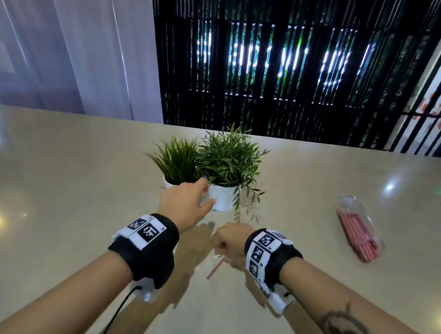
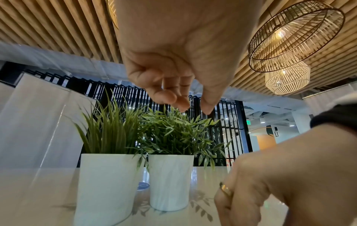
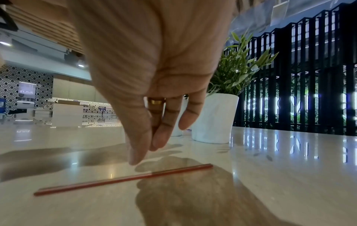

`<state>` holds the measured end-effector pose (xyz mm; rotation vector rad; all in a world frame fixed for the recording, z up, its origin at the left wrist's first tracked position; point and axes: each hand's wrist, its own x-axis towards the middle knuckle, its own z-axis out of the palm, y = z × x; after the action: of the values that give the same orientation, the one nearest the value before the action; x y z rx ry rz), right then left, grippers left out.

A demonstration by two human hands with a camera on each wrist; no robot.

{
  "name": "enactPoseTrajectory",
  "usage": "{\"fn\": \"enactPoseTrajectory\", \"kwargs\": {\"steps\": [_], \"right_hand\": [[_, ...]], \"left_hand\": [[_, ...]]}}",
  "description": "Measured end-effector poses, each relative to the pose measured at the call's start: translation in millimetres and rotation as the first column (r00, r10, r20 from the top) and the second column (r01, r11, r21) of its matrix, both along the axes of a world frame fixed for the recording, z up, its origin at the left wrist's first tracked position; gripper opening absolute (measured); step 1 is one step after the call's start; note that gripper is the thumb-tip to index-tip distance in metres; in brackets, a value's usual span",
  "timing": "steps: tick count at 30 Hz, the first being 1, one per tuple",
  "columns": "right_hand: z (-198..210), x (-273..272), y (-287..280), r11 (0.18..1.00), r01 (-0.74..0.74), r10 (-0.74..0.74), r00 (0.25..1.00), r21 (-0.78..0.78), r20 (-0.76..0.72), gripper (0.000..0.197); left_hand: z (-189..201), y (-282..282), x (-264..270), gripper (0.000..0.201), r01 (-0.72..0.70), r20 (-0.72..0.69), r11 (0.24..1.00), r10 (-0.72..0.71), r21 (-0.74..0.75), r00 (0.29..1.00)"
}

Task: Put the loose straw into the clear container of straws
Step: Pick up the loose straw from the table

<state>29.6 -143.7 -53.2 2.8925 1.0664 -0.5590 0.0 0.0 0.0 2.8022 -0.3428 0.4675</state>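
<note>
Loose straw [image 3: 123,178]: red-striped, flat on glossy desk [image 3: 270,175]; probably light, thin, apt to roll. Pinch mid-length. Right hand [image 3: 146,85] grip hovers above, fingers spread, empty. Left hand [image 2: 173,61] idle, relaxed.

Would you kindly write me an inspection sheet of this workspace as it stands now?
Surface: glossy beige counter, with light reflections and hand shadows.
Job's things: loose straw lies flat on the counter, ungripped; clear container of straws lies on its side to the right, apart from it.
Clutter: two potted plants in white pots, side by side at the centre.
Grippers: right hand just above the straw, fingers pointing down, holding nothing; left hand raised near the pots, loosely curled, holding nothing.
Cables: black cable from the left wristband.
Surroundings: black slatted screen, wicker lamps.
</note>
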Motion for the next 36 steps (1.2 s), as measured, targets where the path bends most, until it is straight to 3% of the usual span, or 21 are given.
{"fn": "enactPoseTrajectory", "kwargs": {"steps": [5,15,19,21,24,28,31,36], "right_hand": [[-14.3,-3.3,-8.9,0.999,0.039,-0.039,0.999,-0.008,0.029,0.018],[-16.1,-6.0,-5.5,0.986,0.112,-0.129,0.981,-0.122,-0.144,0.026],[-11.9,-14.8,-13.5,0.982,0.189,-0.186,0.97,0.002,-0.154,0.012],[-2.4,-15.0,-23.6,0.938,0.283,-0.258,0.956,0.201,-0.14,0.012],[20.3,-12.2,-46.1,0.825,0.372,-0.372,0.924,0.425,-0.088,0.028],[48.6,-15.8,-81.9,0.63,0.371,-0.505,0.863,0.682,-0.003,0.013],[59.9,-28.2,-106.9,0.574,0.358,-0.58,0.813,0.736,0.057,0.008],[68.6,-63.2,-135.6,0.454,0.401,-0.69,0.723,0.796,0.03,0.023]], "left_hand": [[-13.2,-4.6,3.7,0.033,-0.005,0.056,0.999,0.004,0.034,0.998],[-21.2,-9.6,4.8,0.031,-0.02,0.039,1.0,0.019,0.012,0.999],[-22.1,-16.5,7.5,0.031,-0.009,0.042,1.0,0.008,0.018,0.999],[-21.0,-22.9,6.9,0.031,0.008,0.04,1.0,-0.009,0.022,0.999],[-18.0,-35.2,7.1,0.032,0.025,0.062,1.0,-0.025,0.011,0.998],[-10.7,-57.6,6.1,0.03,0.076,0.143,0.997,-0.073,-0.018,0.987],[-3.6,-73.5,2.7,0.029,0.132,0.209,0.988,-0.114,-0.077,0.971],[-0.3,-88.4,1.2,0.024,0.231,0.24,0.963,-0.193,-0.138,0.951]]}}
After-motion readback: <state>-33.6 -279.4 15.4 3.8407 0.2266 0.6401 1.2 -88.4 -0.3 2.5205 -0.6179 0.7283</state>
